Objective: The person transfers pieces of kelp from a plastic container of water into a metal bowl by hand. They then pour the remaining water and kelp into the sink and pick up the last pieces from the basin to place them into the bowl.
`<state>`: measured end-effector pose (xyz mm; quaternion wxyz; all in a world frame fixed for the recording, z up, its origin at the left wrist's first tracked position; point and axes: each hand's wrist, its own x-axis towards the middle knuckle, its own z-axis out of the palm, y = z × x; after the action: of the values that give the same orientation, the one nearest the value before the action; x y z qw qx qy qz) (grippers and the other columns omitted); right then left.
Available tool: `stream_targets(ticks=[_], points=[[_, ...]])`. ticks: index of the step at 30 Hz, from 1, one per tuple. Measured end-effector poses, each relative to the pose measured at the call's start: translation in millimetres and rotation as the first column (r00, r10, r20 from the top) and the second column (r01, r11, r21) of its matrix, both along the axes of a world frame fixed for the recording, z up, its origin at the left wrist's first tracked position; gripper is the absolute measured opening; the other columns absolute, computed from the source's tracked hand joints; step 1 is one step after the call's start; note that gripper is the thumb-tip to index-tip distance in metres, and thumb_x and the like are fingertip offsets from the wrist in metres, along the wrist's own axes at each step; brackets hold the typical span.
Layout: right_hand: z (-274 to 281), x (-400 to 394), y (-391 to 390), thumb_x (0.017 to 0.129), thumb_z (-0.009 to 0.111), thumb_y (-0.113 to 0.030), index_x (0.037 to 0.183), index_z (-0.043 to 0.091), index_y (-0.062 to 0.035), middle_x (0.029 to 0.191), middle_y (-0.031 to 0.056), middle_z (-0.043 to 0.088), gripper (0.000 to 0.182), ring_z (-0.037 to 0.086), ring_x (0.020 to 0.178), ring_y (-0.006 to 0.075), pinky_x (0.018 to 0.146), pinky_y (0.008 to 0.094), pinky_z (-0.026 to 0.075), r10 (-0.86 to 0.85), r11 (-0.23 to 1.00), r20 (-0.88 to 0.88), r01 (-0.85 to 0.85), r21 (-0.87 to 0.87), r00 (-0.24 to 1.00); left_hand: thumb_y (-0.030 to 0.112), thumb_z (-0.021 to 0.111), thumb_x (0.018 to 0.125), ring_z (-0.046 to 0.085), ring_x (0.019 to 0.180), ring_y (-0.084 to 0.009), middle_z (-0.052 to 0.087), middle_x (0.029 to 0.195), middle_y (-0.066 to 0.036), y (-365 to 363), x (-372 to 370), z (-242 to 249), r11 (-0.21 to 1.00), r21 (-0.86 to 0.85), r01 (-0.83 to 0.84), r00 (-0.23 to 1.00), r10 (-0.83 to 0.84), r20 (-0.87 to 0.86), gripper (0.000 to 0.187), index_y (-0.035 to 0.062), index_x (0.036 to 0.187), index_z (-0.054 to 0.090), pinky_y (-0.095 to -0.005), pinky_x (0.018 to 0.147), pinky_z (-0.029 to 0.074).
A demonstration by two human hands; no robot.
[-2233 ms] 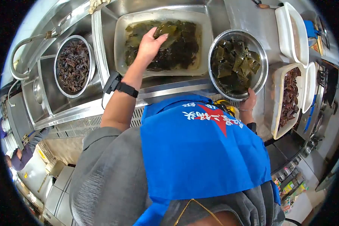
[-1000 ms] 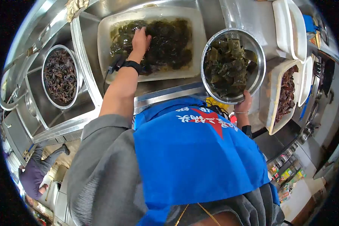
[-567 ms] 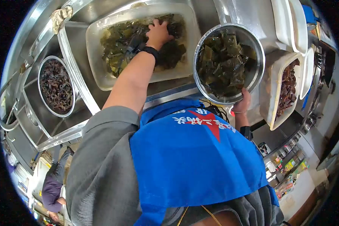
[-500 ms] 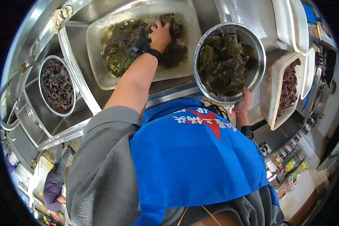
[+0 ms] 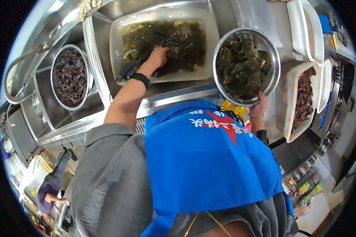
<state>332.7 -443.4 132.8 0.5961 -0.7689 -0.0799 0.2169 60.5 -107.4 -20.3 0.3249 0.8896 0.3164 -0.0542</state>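
Steel sink (image 5: 94, 59) is holding the tub (image 5: 115, 49), upper centre; my left hand (image 5: 158, 57) is dipping into kelp (image 5: 188, 43), finger spread and grip unclear; my right hand (image 5: 259, 106) is closing partway round the bowl's (image 5: 275, 79) rim, likely steadying it.

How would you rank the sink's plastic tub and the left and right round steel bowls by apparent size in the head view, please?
1. Plastic tub
2. Right steel bowl
3. Left steel bowl
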Motion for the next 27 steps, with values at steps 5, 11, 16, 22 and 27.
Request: stream_targets(ticks=[5,11,16,22,27], points=[[23.4,-9.8,20.3,0.067,0.056,-0.011,0.086,0.052,-0.0010,0.079,0.0149,0.056,0.022,0.053,0.074,0.0292,0.066,0.0347,0.042,-0.078,0.989,-0.252,0.107,0.103,0.965,0.003,0.053,0.060,0.054,0.074,-0.0234,0.057,0.078,-0.016,17.7,-35.9,61.9,0.817,-0.291,-0.497,0.827,0.548,0.125,0.048,0.0063,0.108,0.049,-0.0305,0.065,0.042],[37.1,-15.9,28.7,0.074,0.049,-0.018,0.082,0.052,0.0003,0.080,0.0076,0.054,0.020,0.053,0.075,0.0186,0.068,0.0306,0.042,-0.102,0.987,-0.358,0.138,0.078,0.928,0.000,0.052,0.060,0.048,0.067,-0.0145,0.053,0.074,-0.005,29.1,-68.2,63.6,0.479,-0.623,-0.619,0.634,0.773,-0.036,0.045,0.0092,0.105,0.053,-0.0245,0.062,0.038],[30.6,-14.6,23.1,0.074,0.050,-0.018,0.082,0.052,-0.0003,0.082,0.0084,0.052,0.020,0.052,0.077,0.0184,0.069,0.0308,0.042,-0.105,0.994,-0.244,0.112,0.017,0.964,-0.002,0.049,0.061,0.050,0.078,-0.0148,0.055,0.084,-0.008,23.3,-51.8,90.7,0.584,-0.394,-0.710,0.636,0.771,-0.003,0.044,0.0026,0.105,0.048,-0.0232,0.067,0.038],[38.0,-16.7,27.8,0.074,0.050,-0.019,0.087,0.050,0.0007,0.083,0.0088,0.052,0.023,0.052,0.078,0.0187,0.070,0.0312,0.042,-0.088,0.992,-0.314,0.112,0.061,0.945,-0.007,0.047,0.065,0.056,0.081,-0.0172,0.056,0.091,-0.008,7.3,9.1,163.4,0.327,-0.943,-0.060,0.441,0.856,0.269,0.044,0.0008,0.108,0.044,-0.0257,0.074,0.043],[34.8,-18.4,28.7,0.072,0.048,-0.018,0.084,0.051,-0.0017,0.073,0.0049,0.051,0.020,0.051,0.066,0.0167,0.060,0.0294,0.042,-0.112,0.987,-0.280,0.139,0.077,0.953,0.003,0.054,0.071,0.048,0.097,-0.0174,0.051,0.104,-0.007,-52.3,87.7,250.9,0.668,-0.722,0.181,0.513,0.562,0.649,0.038,0.0057,0.108,0.045,-0.0279,0.085,0.038]])
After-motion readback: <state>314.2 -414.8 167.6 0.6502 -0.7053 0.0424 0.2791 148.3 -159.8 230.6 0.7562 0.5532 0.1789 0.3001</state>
